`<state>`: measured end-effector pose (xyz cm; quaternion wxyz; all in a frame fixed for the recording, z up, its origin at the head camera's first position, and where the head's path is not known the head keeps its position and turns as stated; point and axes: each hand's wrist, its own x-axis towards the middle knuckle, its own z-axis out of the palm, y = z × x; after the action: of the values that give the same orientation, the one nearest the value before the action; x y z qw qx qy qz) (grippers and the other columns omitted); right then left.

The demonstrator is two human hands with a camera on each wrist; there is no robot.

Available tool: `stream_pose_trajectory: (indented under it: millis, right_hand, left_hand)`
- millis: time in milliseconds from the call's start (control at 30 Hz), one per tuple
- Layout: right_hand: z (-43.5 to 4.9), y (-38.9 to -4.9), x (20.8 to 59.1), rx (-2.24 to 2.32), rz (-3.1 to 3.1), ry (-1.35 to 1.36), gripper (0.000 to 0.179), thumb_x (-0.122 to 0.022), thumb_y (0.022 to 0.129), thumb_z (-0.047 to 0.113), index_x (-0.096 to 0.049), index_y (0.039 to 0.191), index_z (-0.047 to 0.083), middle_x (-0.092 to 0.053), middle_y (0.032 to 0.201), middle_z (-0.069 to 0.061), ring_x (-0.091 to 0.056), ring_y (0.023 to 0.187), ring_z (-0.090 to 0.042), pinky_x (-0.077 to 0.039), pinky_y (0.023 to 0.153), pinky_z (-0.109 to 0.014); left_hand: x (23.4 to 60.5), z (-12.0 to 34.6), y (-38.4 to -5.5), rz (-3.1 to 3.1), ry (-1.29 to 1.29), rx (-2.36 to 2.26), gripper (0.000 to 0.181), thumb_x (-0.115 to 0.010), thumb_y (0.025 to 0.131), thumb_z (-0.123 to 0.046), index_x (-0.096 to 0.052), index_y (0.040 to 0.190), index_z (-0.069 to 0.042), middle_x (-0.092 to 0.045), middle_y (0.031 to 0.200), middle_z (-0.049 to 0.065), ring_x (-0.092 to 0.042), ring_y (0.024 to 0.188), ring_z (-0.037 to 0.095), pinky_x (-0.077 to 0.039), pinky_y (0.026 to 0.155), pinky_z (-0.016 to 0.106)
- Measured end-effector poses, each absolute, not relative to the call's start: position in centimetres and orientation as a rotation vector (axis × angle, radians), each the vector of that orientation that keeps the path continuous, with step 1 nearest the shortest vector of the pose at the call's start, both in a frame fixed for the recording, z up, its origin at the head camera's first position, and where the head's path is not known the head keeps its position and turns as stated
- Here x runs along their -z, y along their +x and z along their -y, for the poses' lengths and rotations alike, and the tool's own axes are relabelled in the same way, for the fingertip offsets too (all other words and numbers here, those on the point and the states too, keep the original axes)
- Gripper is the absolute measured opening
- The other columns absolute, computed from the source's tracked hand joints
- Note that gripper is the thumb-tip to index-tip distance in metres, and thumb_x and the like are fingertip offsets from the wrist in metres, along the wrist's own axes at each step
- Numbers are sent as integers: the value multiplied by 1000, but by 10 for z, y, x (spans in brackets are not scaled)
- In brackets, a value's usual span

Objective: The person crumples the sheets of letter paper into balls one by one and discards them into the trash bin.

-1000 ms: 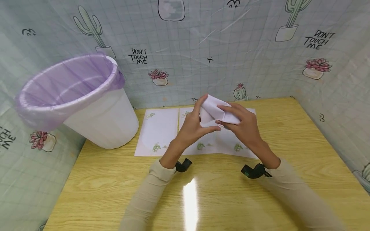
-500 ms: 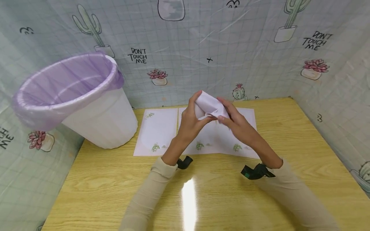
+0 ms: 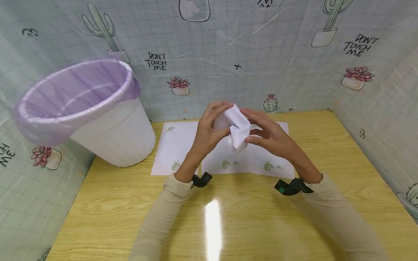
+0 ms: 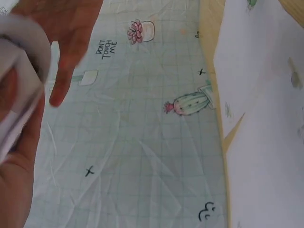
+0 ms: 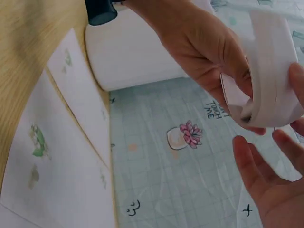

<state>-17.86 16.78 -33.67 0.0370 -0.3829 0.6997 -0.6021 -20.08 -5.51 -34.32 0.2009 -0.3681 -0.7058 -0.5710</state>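
Note:
A white sheet of paper, bent and creased into a loose bundle, is held up between my two hands above the table. My left hand grips its left side, thumb in front and fingers over the top. On the other side my right hand pinches the paper with the thumb low on its edge. From the right wrist, the paper looks like a curved loop with the left hand's thumb inside it. In the left wrist view the paper is blurred and partly cut off.
Flat white sheets with green plant prints lie side by side on the wooden table, under and behind my hands. A white bin with a purple liner stands at the left. A printed cloth hangs behind.
The paper has been turned and folded into a narrower, more upright bundle. My left hand's fingers have moved over its top, and the right thumb has shifted along its lower edge.

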Motion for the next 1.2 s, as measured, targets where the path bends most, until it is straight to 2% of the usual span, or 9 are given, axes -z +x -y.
stream_pose_trajectory:
  millis: [167, 333, 400, 533, 667, 800, 1000, 1100, 1200]
  right_hand:
    - [-162, -178, 337, 1814, -2231, -1206, 76, -58, 89, -9, -23, 152, 16, -23, 154, -6, -35, 131, -22, -45, 97, -25]
    - [-163, -175, 336, 1865, -2294, -1179, 72, -55, 89, -11, -26, 150, 13, -33, 147, -10, -42, 124, -20, -46, 93, -22]
    - [-162, -171, 332, 1896, -2336, -1173, 69, -56, 87, -14, -31, 148, 7, -39, 143, -13, -46, 121, -19, -47, 92, -22]
    - [-152, -162, 322, 1929, -2504, -1143, 60, -62, 83, -13, -43, 139, -2, -48, 135, -17, -53, 113, -15, -50, 88, -23]
    - [-141, -156, 316, 1990, -2649, -1087, 48, -67, 81, -9, -54, 128, -7, -55, 124, -19, -58, 105, -11, -52, 82, -22]
    - [-132, -154, 315, 2073, -2706, -1079, 35, -69, 80, -9, -62, 114, -8, -61, 112, -19, -61, 98, -9, -53, 76, -19]
    - [-126, -153, 314, 2099, -2795, -1065, 24, -70, 79, -8, -70, 102, -5, -65, 94, -16, -59, 79, -10, -50, 64, -16]
    - [-131, -158, 318, 2062, -2734, -1105, 34, -71, 79, -8, -67, 112, -1, -65, 103, -12, -60, 86, -11, -51, 69, -16]
    - [-142, -168, 326, 2022, -2481, -1310, 54, -70, 73, -18, -59, 124, -2, -60, 122, -12, -59, 105, -15, -53, 78, -22]
  left_hand:
    - [343, 59, -199, 2008, -1047, 1518, 63, -73, 80, 0, -50, 137, -6, -54, 133, 10, -53, 118, 18, -51, 89, 30]
    - [335, 68, -193, 2090, -1322, 1671, 67, -59, 87, 9, -31, 147, -2, -43, 142, 16, -49, 125, 23, -46, 97, 34]
    - [329, 69, -187, 2112, -1374, 1794, 73, -61, 85, 11, -26, 148, -1, -41, 143, 18, -48, 125, 26, -46, 97, 36]
    - [317, 64, -174, 2123, -1340, 1798, 84, -75, 75, 7, -28, 145, 6, -44, 138, 24, -53, 121, 31, -49, 92, 37]
    - [312, 56, -169, 2041, -1200, 1745, 64, -72, 76, 8, -44, 133, 14, -55, 125, 30, -61, 108, 34, -53, 85, 37]
    - [310, 53, -169, 1918, -1008, 1853, 36, -68, 79, 11, -60, 114, 15, -63, 111, 28, -66, 98, 31, -55, 79, 38]
    - [314, 50, -174, 1814, -862, 1939, 17, -71, 77, 11, -67, 94, 13, -66, 98, 28, -69, 88, 25, -56, 74, 39]
    - [319, 52, -180, 1793, -852, 1940, 16, -71, 77, 10, -68, 93, 11, -67, 94, 26, -69, 84, 23, -56, 70, 37]
    - [325, 55, -188, 1745, -815, 2009, 16, -72, 77, 9, -69, 93, 9, -70, 92, 17, -69, 80, 20, -56, 66, 32]
